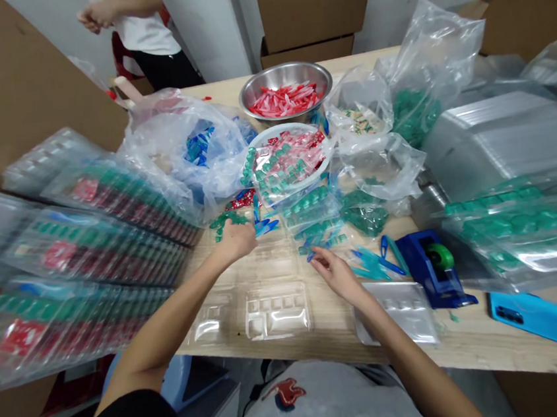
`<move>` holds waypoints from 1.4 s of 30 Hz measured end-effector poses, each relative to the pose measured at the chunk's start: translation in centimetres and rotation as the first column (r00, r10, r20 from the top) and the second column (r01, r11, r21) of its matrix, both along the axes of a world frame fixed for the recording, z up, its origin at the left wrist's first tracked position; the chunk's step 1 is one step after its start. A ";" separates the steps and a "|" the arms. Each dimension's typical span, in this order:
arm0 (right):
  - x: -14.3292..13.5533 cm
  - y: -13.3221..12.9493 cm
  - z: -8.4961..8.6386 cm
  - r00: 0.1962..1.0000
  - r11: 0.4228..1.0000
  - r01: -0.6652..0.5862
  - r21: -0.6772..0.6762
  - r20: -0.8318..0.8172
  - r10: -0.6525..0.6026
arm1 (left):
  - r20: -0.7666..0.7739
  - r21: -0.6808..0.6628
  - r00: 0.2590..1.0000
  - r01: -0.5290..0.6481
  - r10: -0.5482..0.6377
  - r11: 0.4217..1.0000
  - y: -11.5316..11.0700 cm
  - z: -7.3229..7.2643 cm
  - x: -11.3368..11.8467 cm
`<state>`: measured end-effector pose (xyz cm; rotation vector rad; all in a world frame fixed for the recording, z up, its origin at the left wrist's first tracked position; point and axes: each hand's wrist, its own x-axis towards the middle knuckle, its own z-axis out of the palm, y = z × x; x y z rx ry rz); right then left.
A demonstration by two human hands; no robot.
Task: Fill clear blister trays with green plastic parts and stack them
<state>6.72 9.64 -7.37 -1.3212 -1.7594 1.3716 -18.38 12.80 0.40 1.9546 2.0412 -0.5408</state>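
My left hand (pixel 238 240) reaches over a small pile of green pieces (pixel 229 223) beside blue pens (pixel 266 225); its fingertips point down and are partly hidden. My right hand (pixel 331 270) has thumb and fingers pinched on a small blue piece (pixel 310 256), near the lower edge of clear trays holding green pieces (pixel 316 221). Clear plastic trays with moulded compartments (pixel 277 311) lie near the table's front edge. More blue and teal pens (pixel 376 261) lie right of my right hand.
Stacks of filled clear packs (pixel 98 247) stand at left. A steel bowl (pixel 284 68) of red pieces and plastic bags (pixel 182 145) sit at the back. At right are a blue tape dispenser (pixel 427 272), stacked trays (pixel 495 139) and a blue phone (pixel 549 322). A person (pixel 144 23) stands behind.
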 end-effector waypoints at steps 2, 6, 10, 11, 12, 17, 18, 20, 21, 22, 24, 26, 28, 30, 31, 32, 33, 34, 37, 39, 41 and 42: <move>0.5 -0.2 0.2 1.000 1.000 0.013 -0.009 -0.012 -0.013 | 0.012 -0.044 0.998 -0.067 0.067 0.997 -2.0 2.3 -1.4; 0.7 -1.3 2.2 0.997 0.998 -0.013 -0.055 -0.075 0.009 | 0.257 -0.136 0.955 -0.113 0.146 0.984 -6.5 5.9 -3.2; -1.5 -3.0 5.7 0.936 0.959 -0.236 -0.156 -0.303 0.181 | 0.862 -0.330 0.404 -0.009 0.306 0.944 -9.9 5.1 -0.8; -2.1 -3.4 6.5 0.881 0.925 -0.327 -0.193 -0.416 0.224 | 0.897 -0.356 0.290 0.026 0.334 0.934 -10.5 4.4 0.3; -2.7 -3.8 7.1 0.831 0.891 -0.396 -0.224 -0.500 0.244 | 0.904 -0.372 0.246 0.053 0.349 0.927 -10.9 3.6 1.6; -3.2 -4.9 7.9 0.843 0.789 -0.402 -0.465 -0.524 0.120 | 0.918 -0.387 0.115 0.057 0.379 0.920 -12.6 0.8 6.6; -3.0 -5.0 7.7 0.860 0.777 -0.373 -0.508 -0.503 0.084 | 0.919 -0.385 0.105 0.029 0.380 0.922 -12.9 0.5 7.2; -2.7 -5.2 7.2 0.879 0.760 -0.325 -0.562 -0.475 0.024 | 0.918 -0.381 0.101 -0.042 0.383 0.924 -13.4 0.0 8.3; -2.5 -5.4 6.9 0.884 0.752 -0.306 -0.583 -0.468 -0.003 | 0.916 -0.380 0.106 -0.078 0.387 0.922 -13.7 -0.3 8.7; -2.5 -5.6 6.6 0.888 0.744 -0.290 -0.602 -0.458 -0.025 | 0.914 -0.379 0.114 -0.110 0.391 0.919 -14.0 -0.5 9.2; -2.3 -6.0 6.0 0.903 0.723 -0.256 -0.642 -0.426 -0.058 | 0.912 -0.370 0.128 -0.154 0.390 0.916 -14.8 -1.1 10.0; -2.0 -6.3 5.5 0.922 0.715 -0.217 -0.665 -0.379 -0.072 | 0.919 -0.346 0.136 -0.172 0.370 0.922 -16.0 -1.7 10.7; -1.5 -6.2 5.2 0.941 0.722 -0.179 -0.669 -0.330 -0.073 | 0.932 -0.299 0.150 -0.196 0.330 0.934 -17.5 -2.4 10.9; -1.0 -5.7 5.3 0.956 0.741 -0.157 -0.653 -0.289 -0.052 | 0.926 -0.111 0.315 -0.301 0.209 0.947 -19.3 -3.4 10.5; -0.9 -5.3 5.3 0.962 0.753 -0.155 -0.640 -0.271 -0.033 | 0.887 0.015 0.435 -0.359 0.153 0.933 -20.3 -4.0 10.1; -0.9 -4.9 5.4 0.968 0.768 -0.158 -0.620 -0.252 -0.004 | 0.824 0.141 0.555 -0.403 0.119 0.904 -21.2 -4.7 9.5; -1.1 -4.5 5.4 0.973 0.792 -0.171 -0.586 -0.227 0.042 | 0.749 0.245 0.653 -0.429 0.111 0.869 -22.0 -5.4 8.9; -1.5 -4.0 5.3 0.976 0.820 -0.194 -0.539 -0.194 0.103 | 0.688 0.308 0.715 -0.443 0.124 0.842 -22.7 -6.1 8.2; -3.7 -2.8 4.7 0.952 0.888 -0.299 -0.349 -0.049 0.302 | 0.584 0.386 0.799 -0.432 0.147 0.815 -24.0 -7.8 6.6; -5.5 -2.3 4.2 0.916 0.897 -0.374 -0.233 0.056 0.397 | 0.529 0.428 0.840 -0.386 0.120 0.817 -24.4 -8.6 6.2; -7.2 -2.0 3.9 0.870 0.880 -0.452 -0.144 0.146 0.471 | 0.487 0.464 0.869 -0.338 0.083 0.819 -24.6 -9.0 6.3; -7.9 -2.0 3.9 0.841 0.862 -0.495 -0.111 0.188 0.507 | 0.469 0.479 0.881 -0.315 0.065 0.819 -24.7 -9.1 6.4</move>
